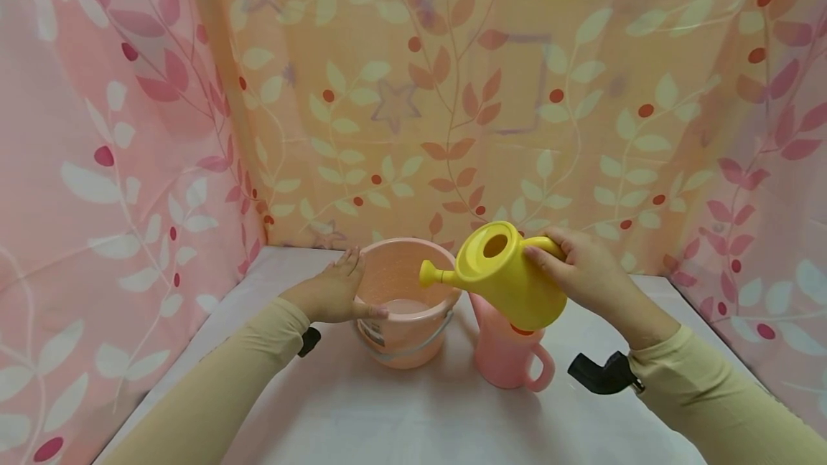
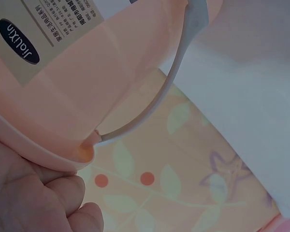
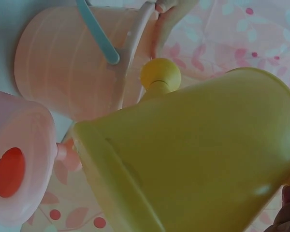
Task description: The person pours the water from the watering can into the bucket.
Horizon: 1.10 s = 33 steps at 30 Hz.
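Patterned cloth hangs (image 1: 400,163) in orange and pink, printed with leafy stems and red dots, enclose a smooth white tabletop (image 1: 381,422). Above it, the right hand (image 1: 584,268) is clamped round the looped handle of a glossy yellow plastic watering can (image 1: 513,282), thumb over the top of the loop. The can's rounded body lies to the left of this grip and is lifted off the surface, tilted so that its slim spout (image 1: 442,276), ending in a flared knob, points left over the mouth of a round peach-pink plastic bucket (image 1: 407,336). An oval hole opens in the can's top.

The left hand (image 1: 329,293) rests on the bucket's left rim, fingers fairly straight and spread apart from the thumb, which lies along the near edge. The bucket stands upright on the tabletop, thin-walled, with a lipped rim, faint bands round its side, a curved grey handle (image 2: 160,96) hanging down and a printed paper-like label (image 2: 19,41) bearing a dark oval logo.

Just right of the bucket stands a pink plastic watering can (image 1: 507,361) with a looped handle and a red-edged opening, partly hidden beneath the yellow one. Beige fabric sleeves (image 1: 239,364) cover both forearms.
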Available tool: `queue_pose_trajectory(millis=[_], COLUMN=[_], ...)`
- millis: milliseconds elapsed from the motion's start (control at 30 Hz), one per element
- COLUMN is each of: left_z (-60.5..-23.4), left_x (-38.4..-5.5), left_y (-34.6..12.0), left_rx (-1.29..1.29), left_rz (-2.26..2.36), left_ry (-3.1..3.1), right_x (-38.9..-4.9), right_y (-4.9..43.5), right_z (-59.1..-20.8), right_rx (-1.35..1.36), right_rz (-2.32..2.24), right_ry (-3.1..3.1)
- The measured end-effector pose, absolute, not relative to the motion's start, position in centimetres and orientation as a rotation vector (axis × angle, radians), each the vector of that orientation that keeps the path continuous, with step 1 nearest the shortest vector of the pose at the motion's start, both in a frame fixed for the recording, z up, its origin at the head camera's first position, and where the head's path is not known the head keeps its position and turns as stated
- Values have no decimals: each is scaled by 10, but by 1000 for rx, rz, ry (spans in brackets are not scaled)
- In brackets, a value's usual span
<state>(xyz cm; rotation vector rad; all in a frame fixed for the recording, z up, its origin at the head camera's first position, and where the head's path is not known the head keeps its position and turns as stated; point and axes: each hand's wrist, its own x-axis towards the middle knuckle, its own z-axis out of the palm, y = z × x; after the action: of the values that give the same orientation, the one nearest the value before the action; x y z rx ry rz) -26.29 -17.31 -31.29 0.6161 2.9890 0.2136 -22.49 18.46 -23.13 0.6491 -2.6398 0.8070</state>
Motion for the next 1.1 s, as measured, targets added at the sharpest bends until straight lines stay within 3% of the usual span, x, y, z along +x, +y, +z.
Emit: queue_pose_trajectory(millis=[1100], left_z=[-312], left_x=[-263], left_y=[-172], left_rx=[616], left_rz=[188], left_ry=[2988], right_x=[-224], right_y=[184], right_z=[-231], right_rx=[679], right_rz=[816], right_ry=[-2625])
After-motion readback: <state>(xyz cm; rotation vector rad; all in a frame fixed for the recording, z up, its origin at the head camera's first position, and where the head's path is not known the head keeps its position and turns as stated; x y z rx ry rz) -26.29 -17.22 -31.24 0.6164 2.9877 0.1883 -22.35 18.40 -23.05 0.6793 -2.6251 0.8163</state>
